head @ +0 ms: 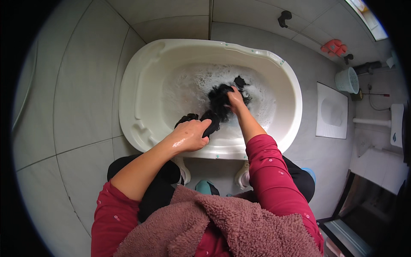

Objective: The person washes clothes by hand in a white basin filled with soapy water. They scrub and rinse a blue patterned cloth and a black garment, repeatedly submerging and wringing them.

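Note:
A white plastic bathtub [290,96] holds sudsy water [183,86] in front of me. Wet black cloth [221,96], bunched up, lies partly in the foam and reaches towards the tub's near side. My left hand [190,136] is closed on the near end of this cloth, just inside the near rim. Farther in and to the right, my right hand [236,99] grips the cloth's far part; its fingertips are partly hidden in the folds. A small dark piece of cloth [240,81] shows above the suds just beyond my right hand.
Tiled walls [86,80] stand left and behind the tub. On the right are a squat toilet [332,110], a light blue bucket [347,80] and pink slippers [334,47] on a wall rail. A brown fleecy cloth [244,221] covers my lap, above a teal slipper [203,187].

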Available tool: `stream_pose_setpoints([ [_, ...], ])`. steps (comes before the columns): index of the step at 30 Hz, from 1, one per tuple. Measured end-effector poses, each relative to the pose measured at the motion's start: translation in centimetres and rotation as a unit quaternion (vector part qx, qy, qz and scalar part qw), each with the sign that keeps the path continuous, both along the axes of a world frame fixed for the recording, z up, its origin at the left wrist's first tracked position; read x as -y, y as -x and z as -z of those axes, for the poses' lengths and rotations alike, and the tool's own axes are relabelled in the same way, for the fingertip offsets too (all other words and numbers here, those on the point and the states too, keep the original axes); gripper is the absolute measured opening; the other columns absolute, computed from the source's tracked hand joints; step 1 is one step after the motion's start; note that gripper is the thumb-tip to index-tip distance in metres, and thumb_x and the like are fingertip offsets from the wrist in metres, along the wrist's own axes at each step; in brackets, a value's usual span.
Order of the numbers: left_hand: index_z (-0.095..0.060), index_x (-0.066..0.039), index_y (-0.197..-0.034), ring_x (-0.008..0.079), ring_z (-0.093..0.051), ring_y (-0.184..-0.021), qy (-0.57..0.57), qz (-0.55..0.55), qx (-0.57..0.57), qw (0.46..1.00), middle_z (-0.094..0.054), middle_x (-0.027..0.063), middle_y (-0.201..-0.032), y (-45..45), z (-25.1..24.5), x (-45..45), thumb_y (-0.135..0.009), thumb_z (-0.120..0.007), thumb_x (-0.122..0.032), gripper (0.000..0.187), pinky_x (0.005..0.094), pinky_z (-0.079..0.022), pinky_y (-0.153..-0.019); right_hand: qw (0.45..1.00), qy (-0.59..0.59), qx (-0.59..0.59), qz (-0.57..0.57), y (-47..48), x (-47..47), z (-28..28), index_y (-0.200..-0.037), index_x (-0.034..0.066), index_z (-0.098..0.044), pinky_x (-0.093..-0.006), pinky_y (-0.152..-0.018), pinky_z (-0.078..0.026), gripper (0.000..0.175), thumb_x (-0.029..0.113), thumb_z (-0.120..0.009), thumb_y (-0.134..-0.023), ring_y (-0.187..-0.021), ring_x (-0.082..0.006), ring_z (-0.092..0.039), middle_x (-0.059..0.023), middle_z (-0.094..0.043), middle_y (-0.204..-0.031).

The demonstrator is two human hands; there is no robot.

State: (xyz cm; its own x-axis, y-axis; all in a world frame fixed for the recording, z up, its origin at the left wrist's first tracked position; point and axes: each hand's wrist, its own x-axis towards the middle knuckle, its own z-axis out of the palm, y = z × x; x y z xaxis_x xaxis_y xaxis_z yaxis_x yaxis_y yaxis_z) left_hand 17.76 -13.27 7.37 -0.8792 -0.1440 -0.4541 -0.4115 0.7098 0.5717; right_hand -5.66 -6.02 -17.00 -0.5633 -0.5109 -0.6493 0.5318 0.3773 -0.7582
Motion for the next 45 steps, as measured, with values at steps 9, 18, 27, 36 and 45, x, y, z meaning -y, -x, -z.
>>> stream_pose_setpoints([
  [9,-0.061,-0.007,-0.122,0.0386,-0.069,-0.097,0.044,0.165,0.062,0.983,-0.070,0.0198,-0.101,0.4,0.5,-3.0,-0.085,-0.072,-0.024,0.042,0.0488,-0.056,-0.083,0.978,0.199,0.058,0.006,-5.9,12.1,-15.7,-0.130,0.0082,-0.053,-0.0471,-0.075,-0.060,0.043,0.004,-0.058,-0.087,-0.097,-0.0303,-0.068,-0.0131,-0.063,-0.113],
  [18,-0.058,-0.016,-0.138,0.0374,-0.065,-0.107,0.073,0.108,0.008,0.991,-0.064,0.0170,-0.114,0.3,2.5,-2.6,-0.083,-0.069,-0.019,0.057,0.0493,-0.053,-0.092,0.954,0.234,0.066,-0.176,-6.2,13.9,-19.1,-0.145,0.0069,-0.040,-0.0464,-0.090,-0.056,0.064,0.015,-0.068,-0.088,-0.113,-0.0317,-0.061,-0.0169,-0.058,-0.124],
  [27,-0.052,-0.023,-0.143,0.0333,-0.058,-0.104,0.023,0.021,-0.196,0.980,-0.062,0.0116,-0.106,0.4,2.1,-2.0,-0.078,-0.068,-0.003,0.070,0.0450,-0.047,-0.093,0.895,-0.194,-0.058,-0.398,-0.4,-1.7,-11.0,-0.152,0.0214,-0.043,-0.0612,-0.101,-0.044,0.088,0.077,-0.057,-0.085,-0.130,-0.0351,-0.053,-0.0165,-0.049,-0.149],
  [36,-0.030,-0.016,-0.156,0.0364,-0.054,-0.118,0.018,0.018,-0.140,0.990,-0.058,0.0155,-0.131,0.1,7.5,-3.4,-0.082,-0.071,-0.012,0.084,0.0454,-0.043,-0.104,0.973,-0.149,-0.059,-0.164,2.1,-12.2,-2.8,-0.130,0.0093,-0.056,-0.0381,-0.074,-0.060,0.051,0.014,-0.076,-0.083,-0.099,-0.0214,-0.066,-0.0082,-0.065,-0.116],
  [45,-0.021,-0.012,-0.160,0.0345,-0.053,-0.128,-0.356,-0.383,0.155,0.838,-0.042,0.0203,-0.153,0.1,11.6,-2.4,-0.096,-0.063,-0.042,0.082,0.0398,-0.049,-0.101,0.813,-0.310,-0.452,-0.199,3.4,-14.5,1.3,-0.154,0.0320,-0.040,-0.0570,-0.115,-0.034,0.091,0.070,-0.071,-0.077,-0.146,-0.0492,-0.027,-0.0172,-0.012,-0.168],
])
